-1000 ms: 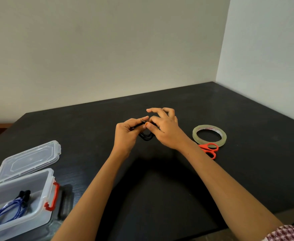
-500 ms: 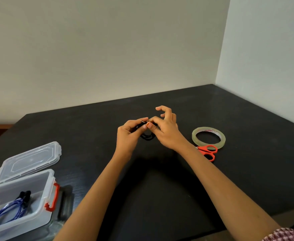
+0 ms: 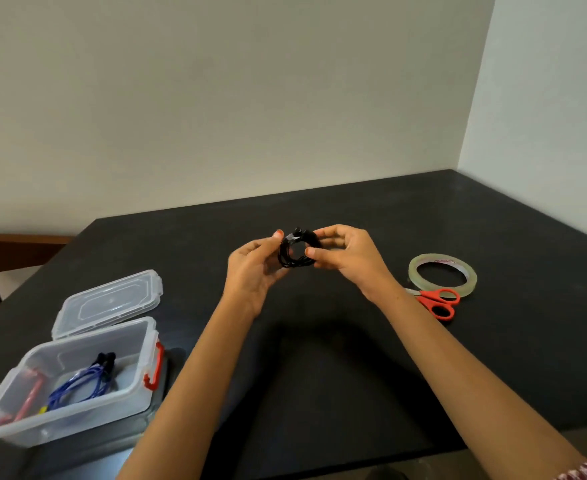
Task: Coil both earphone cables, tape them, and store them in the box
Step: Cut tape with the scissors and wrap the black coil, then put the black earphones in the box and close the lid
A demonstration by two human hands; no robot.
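A coiled black earphone cable is held up above the dark table, between both hands. My left hand pinches its left side, where a bit of clear tape shows. My right hand pinches the coil's right side with thumb and fingers. A coiled blue earphone cable lies inside the open clear plastic box at the front left. The roll of clear tape lies on the table to the right of my right hand.
The box's clear lid lies flat just behind the box. Orange-handled scissors rest against the tape roll's near side. A red item lies in the box's left end. Walls meet at the table's far right corner.
Both hands lifted the black coil and turned it so its ring faces me. The hands moved slightly apart, each now pinching one side. The view shifted down a little.
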